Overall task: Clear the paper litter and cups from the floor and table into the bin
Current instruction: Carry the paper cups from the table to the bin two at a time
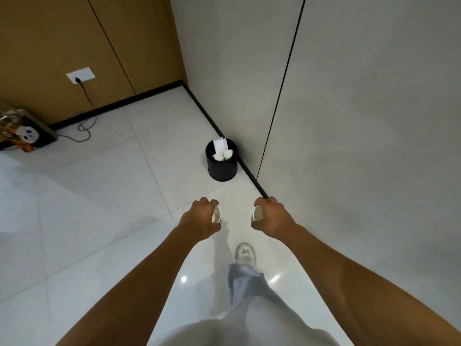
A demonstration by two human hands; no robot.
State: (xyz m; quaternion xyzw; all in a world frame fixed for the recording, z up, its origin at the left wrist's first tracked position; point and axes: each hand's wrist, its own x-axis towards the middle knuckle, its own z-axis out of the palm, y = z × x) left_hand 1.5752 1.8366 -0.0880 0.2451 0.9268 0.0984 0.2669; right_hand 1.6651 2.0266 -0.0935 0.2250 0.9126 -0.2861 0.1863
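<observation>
Cups are carried in the head view, one paper cup (216,215) gripped by the left hand (199,218), another cup (258,213) by the right hand (273,217); the bin (222,159), already holding litter, is well ahead, so an early release risks a miss

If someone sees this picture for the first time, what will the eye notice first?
First, the two bare arms reaching forward: the left hand and the right hand each hold a paper cup. Next, the black bin ahead by the wall, with white paper already inside.
</observation>
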